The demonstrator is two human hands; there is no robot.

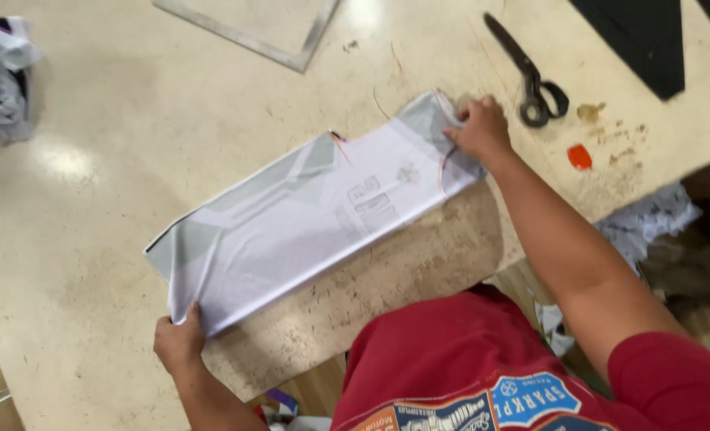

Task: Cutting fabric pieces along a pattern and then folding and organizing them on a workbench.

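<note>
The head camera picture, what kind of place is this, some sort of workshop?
Probably a garment or sewing workshop. A folded white and grey fabric piece lies stretched between the left hand and right hand on a worn work table, with black scissors and fabric scraps nearby.

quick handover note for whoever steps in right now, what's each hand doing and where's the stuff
Left hand: grip shut on the near corner of the white and grey cloth panel.
Right hand: pressing and pinching the panel's far end flat.
The panel lies stretched out flat between both hands on the beige table.
Black scissors lie untouched just beyond the right hand; an orange chalk piece is to their right. Crumpled fabric sits at the far left.
Done: panel laid out. Left: no cut or fold visible.
</note>
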